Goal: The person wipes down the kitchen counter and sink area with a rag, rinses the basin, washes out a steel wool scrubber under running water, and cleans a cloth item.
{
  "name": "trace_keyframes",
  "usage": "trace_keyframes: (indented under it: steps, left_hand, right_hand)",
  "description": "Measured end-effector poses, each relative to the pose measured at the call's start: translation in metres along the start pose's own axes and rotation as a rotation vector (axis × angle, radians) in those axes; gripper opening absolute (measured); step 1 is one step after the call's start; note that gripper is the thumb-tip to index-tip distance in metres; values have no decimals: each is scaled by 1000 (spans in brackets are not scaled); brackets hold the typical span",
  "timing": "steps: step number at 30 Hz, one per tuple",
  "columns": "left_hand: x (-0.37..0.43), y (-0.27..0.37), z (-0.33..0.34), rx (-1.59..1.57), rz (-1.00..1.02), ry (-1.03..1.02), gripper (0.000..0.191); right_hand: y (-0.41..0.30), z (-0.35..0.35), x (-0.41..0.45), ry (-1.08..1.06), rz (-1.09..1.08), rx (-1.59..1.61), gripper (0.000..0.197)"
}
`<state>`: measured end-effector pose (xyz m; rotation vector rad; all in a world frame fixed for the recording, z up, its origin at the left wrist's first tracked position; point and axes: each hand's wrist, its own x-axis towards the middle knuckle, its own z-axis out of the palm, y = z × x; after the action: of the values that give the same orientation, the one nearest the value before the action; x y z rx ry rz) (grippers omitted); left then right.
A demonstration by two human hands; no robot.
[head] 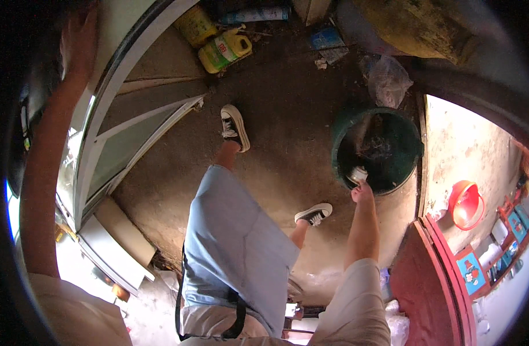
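Note:
My right hand (361, 191) grips a small whitish item (358, 174), perhaps a cup or ladle, at the near rim of a large dark green plastic tub (339, 129). The tub's inside is dark, and what lies in it is hard to make out. My left arm reaches up along the far left, where my left hand (79, 39) lies in shadow against a pale surface beside a curved-looking white frame (101, 97). Whether that hand holds anything cannot be seen.
Yellow-green plastic jugs (224, 51) stand at the top left. A clear plastic bag (389, 80) lies behind the tub. At the right are a red door panel (424, 281), a doorway and a red basin (465, 205) beyond it. A glazed frame (130, 142) leans at the left.

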<state>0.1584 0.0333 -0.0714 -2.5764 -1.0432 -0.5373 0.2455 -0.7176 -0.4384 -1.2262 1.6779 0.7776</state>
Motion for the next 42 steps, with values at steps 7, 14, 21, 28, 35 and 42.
trace_keyframes:
  steps: [7,14,21,28,35,42]
  left_hand:
    - [-2,-24,-3,314,294,-91,56]
    - [-2,16,-1,-104,-31,56,52]
    - [-10,13,-9,24,-75,67,49]
    - [-23,29,-13,115,-191,59,45]
    - [-10,63,-62,-115,-309,-93,42]
    - [0,55,-76,-333,-404,-280,54]
  right_hand:
    - [-53,37,-60,-765,-83,636,34]
    - [15,-16,-12,-207,-10,258,8]
    - [25,28,-187,230,-1494,-714,14]
    - [22,46,-381,96,-2712,-1127,16]
    - [50,121,-526,30,-3032,-1070,9]
    - [57,251,-660,-208,-3008,-844,11]
